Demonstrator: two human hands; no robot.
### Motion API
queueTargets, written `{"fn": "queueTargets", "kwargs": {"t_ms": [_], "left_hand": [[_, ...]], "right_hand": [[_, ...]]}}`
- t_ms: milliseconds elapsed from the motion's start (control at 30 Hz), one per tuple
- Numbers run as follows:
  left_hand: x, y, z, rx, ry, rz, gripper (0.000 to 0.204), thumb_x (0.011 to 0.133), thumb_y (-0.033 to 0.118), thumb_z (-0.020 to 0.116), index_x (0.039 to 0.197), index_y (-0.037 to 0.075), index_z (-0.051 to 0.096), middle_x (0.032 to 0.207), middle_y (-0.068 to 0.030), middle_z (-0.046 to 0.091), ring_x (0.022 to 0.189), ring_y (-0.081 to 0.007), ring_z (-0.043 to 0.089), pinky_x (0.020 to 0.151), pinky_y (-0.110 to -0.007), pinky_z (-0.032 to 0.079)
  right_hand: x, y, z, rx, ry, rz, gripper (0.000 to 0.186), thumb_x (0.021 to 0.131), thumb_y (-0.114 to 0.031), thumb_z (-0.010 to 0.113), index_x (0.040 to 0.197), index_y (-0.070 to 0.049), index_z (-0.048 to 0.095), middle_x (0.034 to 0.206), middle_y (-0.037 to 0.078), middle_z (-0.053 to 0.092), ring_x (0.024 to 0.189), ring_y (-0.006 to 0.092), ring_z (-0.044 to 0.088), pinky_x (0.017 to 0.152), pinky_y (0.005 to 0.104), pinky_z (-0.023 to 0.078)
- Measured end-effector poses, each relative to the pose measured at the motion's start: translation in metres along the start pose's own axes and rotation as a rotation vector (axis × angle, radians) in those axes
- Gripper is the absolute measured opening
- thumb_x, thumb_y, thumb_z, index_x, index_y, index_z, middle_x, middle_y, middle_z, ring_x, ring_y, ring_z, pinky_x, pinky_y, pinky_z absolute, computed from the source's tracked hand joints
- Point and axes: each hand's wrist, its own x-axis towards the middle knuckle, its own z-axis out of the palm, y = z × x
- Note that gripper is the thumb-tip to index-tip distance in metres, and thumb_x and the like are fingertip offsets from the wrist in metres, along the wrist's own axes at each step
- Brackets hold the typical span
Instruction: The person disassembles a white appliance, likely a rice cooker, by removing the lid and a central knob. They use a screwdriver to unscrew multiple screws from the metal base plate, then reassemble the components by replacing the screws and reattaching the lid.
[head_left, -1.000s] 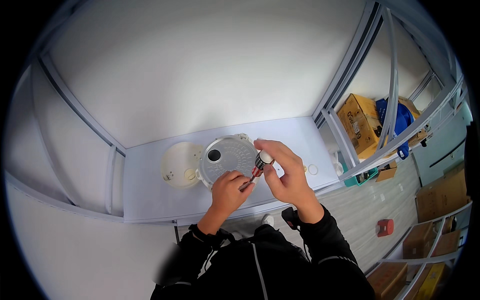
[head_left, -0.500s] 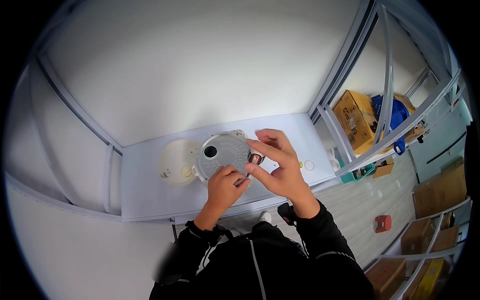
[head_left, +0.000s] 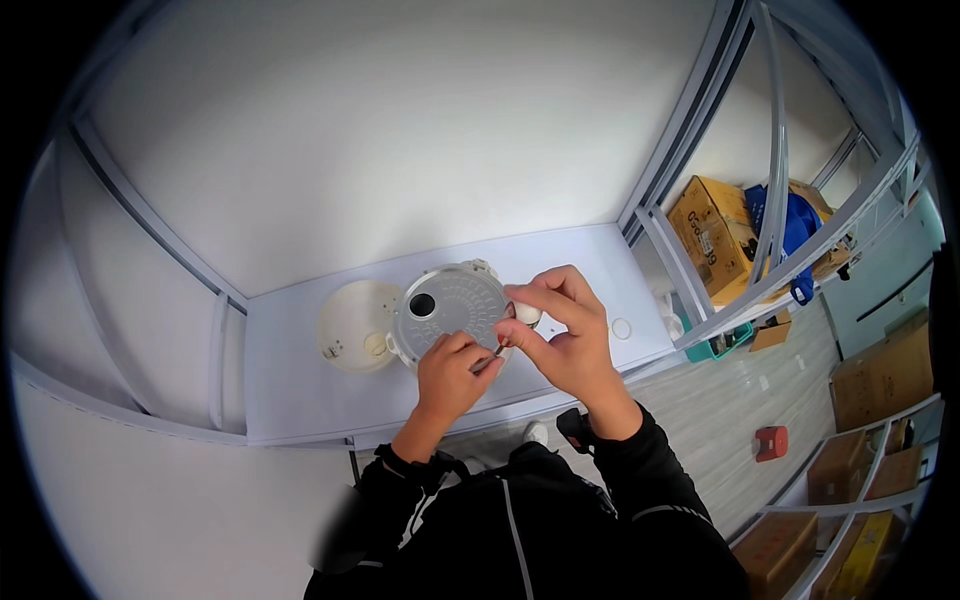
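Pinched between the thumb and fingers of my right hand (head_left: 565, 335) is a small white rounded part (head_left: 526, 314), partly covered by the fingers. Close to its left, my left hand (head_left: 455, 375) is closed around a thin metal rod (head_left: 499, 350), whose kind I cannot make out. The rod's end meets a reddish spot by my right thumb; whether they touch is hidden. Beneath both hands lies a round silver lid (head_left: 450, 290) with a black circular opening. My fingers cover its lower right side.
Left of the silver lid, a white round shell (head_left: 345, 320) holds a cream disc (head_left: 375, 345). A pale ring (head_left: 621, 328) lies on the white table (head_left: 310, 405) at right. Grey frame posts flank the table. Cardboard boxes (head_left: 710, 240) and a red stool (head_left: 771, 443) stand farther right.
My right hand has turned the small part: its black and red side showed before, and its white side faces up now. My left hand has stayed almost in place.
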Motion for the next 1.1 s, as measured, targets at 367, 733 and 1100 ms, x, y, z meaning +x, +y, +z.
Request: {"fn": "queueTargets", "kwargs": {"t_ms": [367, 733, 1100], "left_hand": [[-0.001, 0.001, -0.002, 0.001, -0.019, -0.031, 0.019, 0.073, 0.022, 0.090, 0.075, 0.013, 0.074, 0.083, 0.0019, 0.062, 0.074, -0.0243, 0.063, 0.064, -0.038, 0.053], [0.001, 0.002, -0.002, 0.019, -0.010, -0.027, 0.019, 0.075, 0.024, 0.089, 0.074, 0.013, 0.074, 0.081, 0.0018, 0.061, 0.074, -0.0236, 0.063, 0.063, -0.038, 0.053], [0.001, 0.005, -0.003, 0.034, 0.000, -0.032, 0.018, 0.076, 0.025, 0.089, 0.074, 0.014, 0.074, 0.080, 0.0029, 0.061, 0.072, -0.0222, 0.062, 0.062, -0.037, 0.051]], "right_hand": [[0.002, -0.006, -0.002, -0.112, 0.007, 0.006, 0.052, 0.086, -0.008, 0.084, 0.135, -0.001, 0.068, 0.121, 0.017, 0.070, 0.101, 0.0262, 0.070, 0.085, 0.0325, 0.055], [0.005, -0.009, -0.003, -0.132, -0.016, -0.084, 0.048, 0.090, -0.007, 0.079, 0.136, -0.002, 0.067, 0.123, 0.017, 0.070, 0.103, 0.0261, 0.070, 0.092, 0.0359, 0.055], [0.007, -0.009, 0.000, -0.092, 0.081, -0.187, 0.048, 0.086, 0.000, 0.078, 0.134, -0.002, 0.069, 0.114, 0.014, 0.069, 0.090, 0.0242, 0.068, 0.080, 0.0337, 0.055]]}}
